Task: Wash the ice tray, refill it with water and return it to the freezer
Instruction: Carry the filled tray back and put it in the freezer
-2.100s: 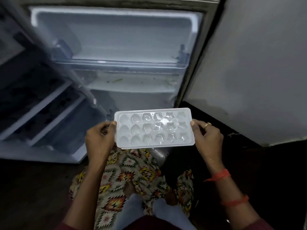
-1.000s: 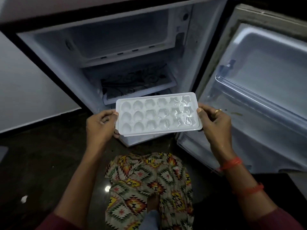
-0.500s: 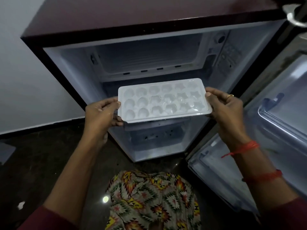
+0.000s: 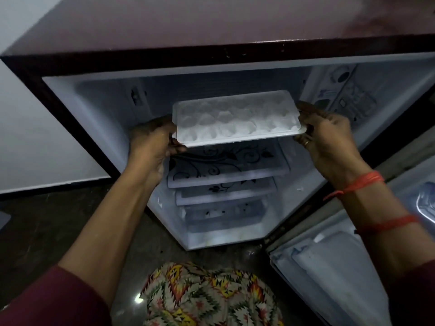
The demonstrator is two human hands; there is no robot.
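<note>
Holding ice tray (image 4: 237, 118) near level at mouth of open fridge (image 4: 211, 27), above front edge of patterned shelf (image 4: 226, 168), you gripped both short ends: left hand (image 4: 153, 140) curled round left rim, right hand (image 4: 327, 132) pinching right rim. Tray touched no shelf. Cell contents blurred; presumably water. Risk: tilt, or corner knocking fridge wall on way in, would likely slop water onto shelf. Uneven release could tip tray.

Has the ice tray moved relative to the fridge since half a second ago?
Yes. The ice tray has gone up and inward against the fridge: it is now in the top opening, above the patterned shelf.
</note>
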